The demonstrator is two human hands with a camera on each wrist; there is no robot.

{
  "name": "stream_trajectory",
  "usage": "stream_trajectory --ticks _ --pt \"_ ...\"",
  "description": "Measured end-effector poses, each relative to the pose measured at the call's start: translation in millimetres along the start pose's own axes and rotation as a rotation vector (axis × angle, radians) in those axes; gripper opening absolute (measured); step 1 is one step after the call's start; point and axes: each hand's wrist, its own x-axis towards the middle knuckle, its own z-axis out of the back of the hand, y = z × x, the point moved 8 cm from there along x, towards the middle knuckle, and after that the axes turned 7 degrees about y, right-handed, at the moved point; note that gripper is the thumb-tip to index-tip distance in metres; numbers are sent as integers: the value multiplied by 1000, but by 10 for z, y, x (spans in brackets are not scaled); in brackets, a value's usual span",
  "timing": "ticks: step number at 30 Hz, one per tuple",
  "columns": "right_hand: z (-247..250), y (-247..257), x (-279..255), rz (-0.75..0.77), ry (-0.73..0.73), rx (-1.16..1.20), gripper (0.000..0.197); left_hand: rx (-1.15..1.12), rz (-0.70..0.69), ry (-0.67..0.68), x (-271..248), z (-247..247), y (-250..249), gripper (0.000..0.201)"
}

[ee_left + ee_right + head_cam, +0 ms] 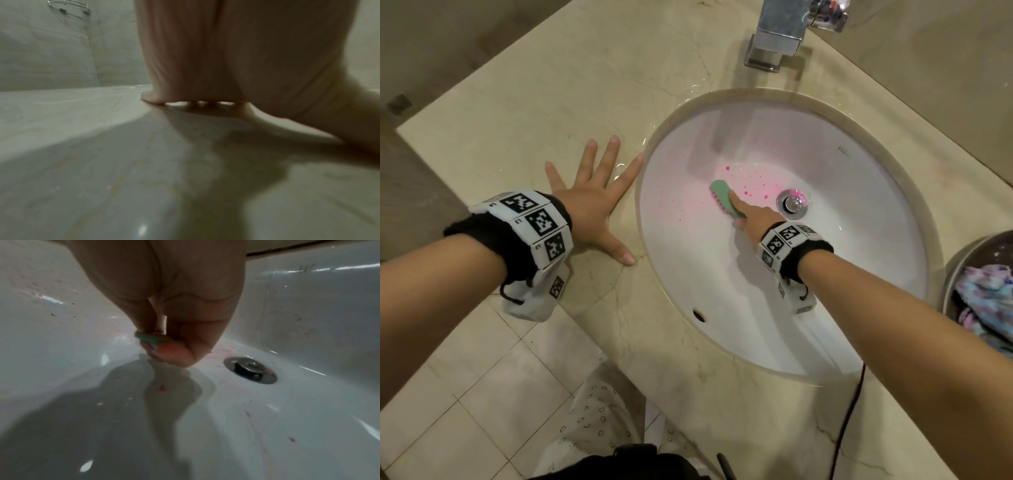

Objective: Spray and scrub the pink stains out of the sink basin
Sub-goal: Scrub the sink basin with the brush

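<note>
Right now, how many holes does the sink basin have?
2: the metal drain at the bottom, just right of the green scrub brush, and a small overflow hole on the near wall. The right hand may hide others.

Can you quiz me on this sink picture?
1. True or false: the brush is in the sink.
2. The left hand rests on: A) the tap, B) the counter, C) the drain.
3. Fill in: the stains lie between the brush and the ____.

Key:
1. True; the right hand holds it there.
2. B, fingers spread flat.
3. Drain.
</note>
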Motion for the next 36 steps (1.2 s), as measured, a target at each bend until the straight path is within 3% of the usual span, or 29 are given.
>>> stream_trajectory --ticks 8,17,23,28,32,36 --pt "-223 474 60 103 75 151 57 4 1 -18 0 5 4 148" --pt "-112 151 -101 15 86 51 56 -1 3 -12 8 -2 -1 148" --pt "-232 502 -13 109 135 77 55 -1 6 -10 0 9 3 148" --pt "-228 312 -215 112 205 -25 54 -1 4 -7 5 10 4 148" --pt "-183 178 -190 56 131 -12 56 4 8 -7 12 -1 13 149" --pt "-237 360 -12 56 114 93 58 9 16 -12 8 4 7 149"
